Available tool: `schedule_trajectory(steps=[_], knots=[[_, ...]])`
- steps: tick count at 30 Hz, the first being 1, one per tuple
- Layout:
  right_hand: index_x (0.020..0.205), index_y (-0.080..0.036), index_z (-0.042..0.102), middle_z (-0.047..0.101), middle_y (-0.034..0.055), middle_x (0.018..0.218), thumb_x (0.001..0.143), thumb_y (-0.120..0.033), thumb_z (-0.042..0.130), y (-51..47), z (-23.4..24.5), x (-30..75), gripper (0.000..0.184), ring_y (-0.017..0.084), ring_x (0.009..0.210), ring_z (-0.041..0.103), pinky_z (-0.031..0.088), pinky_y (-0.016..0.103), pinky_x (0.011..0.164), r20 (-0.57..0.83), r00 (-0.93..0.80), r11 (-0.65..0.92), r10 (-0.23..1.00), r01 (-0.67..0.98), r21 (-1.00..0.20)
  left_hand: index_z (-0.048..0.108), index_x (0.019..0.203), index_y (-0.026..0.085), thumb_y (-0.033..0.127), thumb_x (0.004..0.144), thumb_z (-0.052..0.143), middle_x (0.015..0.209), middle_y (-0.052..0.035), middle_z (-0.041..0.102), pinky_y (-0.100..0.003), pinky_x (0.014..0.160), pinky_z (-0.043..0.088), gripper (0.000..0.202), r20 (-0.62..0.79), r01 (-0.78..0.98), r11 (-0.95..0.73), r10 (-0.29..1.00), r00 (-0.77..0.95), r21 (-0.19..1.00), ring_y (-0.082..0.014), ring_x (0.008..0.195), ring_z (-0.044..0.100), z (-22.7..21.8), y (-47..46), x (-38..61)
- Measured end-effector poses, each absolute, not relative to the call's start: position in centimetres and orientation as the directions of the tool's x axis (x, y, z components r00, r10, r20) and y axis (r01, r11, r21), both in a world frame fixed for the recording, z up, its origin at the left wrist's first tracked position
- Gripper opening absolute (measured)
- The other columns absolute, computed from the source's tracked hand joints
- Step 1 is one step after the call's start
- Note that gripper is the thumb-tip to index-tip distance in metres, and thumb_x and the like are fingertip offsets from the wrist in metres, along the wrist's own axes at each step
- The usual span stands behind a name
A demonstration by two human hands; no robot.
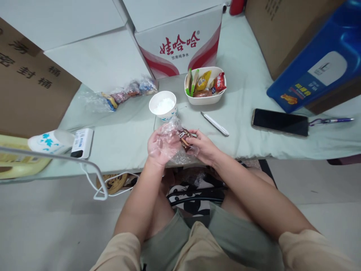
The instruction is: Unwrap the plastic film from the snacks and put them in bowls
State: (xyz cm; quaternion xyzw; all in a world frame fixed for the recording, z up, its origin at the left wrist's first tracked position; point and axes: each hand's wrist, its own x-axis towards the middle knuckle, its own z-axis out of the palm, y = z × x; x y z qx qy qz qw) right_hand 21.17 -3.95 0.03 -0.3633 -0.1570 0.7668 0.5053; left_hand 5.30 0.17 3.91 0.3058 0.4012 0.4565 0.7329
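My left hand (161, 146) grips a crinkled clear plastic bag (172, 130) at the table's near edge. My right hand (203, 147) pinches a small brown wrapped snack (184, 137) at the bag's mouth. Both hands are closed and nearly touch. Just behind them stands a white paper cup (163, 106) with something white inside. A white dish (205, 98) further back holds several wrapped snacks. A thin white tool (216, 124) lies to the right of the hands.
A black phone (279, 122) and a pen (332, 121) lie on the right. A clear bag of sweets (124, 96), a tipped cup (50, 142) and a power bank (82, 142) lie on the left. Cardboard boxes (179, 41) line the back of the pale green table (248, 82).
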Motion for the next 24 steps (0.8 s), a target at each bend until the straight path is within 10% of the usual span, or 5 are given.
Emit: schedule_trajectory(steps=[7, 24], knots=[[0.099, -0.02, 0.066, 0.077, 0.005, 0.101, 0.072, -0.03, 0.062, -3.7, 0.6, 22.2, 0.029, 0.024, 0.102, 0.071, 0.061, 0.038, 0.08, -0.322, -0.325, -0.428, 0.889, -0.84, -0.332, 0.055, 0.064, 0.022, 0.037, 0.086, 0.058, 0.053, 0.0019, 0.045, -0.02, 0.039, 0.032, 0.026, -0.236, -0.659, 0.241, 0.967, 0.099, 0.712, -0.0076, 0.042, 0.037, 4.1, 0.2, 1.7], [0.115, -0.029, 0.064, 0.079, -0.0019, 0.089, 0.078, -0.022, 0.061, -3.7, 0.0, 20.3, 0.038, 0.018, 0.07, 0.074, 0.059, 0.031, 0.062, -0.453, -0.3, -0.468, 0.84, -0.821, -0.325, 0.068, 0.09, 0.03, 0.036, 0.097, 0.051, 0.066, 0.0009, 0.062, -0.018, 0.041, 0.032, 0.019, -0.054, -0.654, -0.13, 0.966, -0.254, 0.746, -0.0085, 0.046, 0.042, 4.7, 1.8, -1.8]])
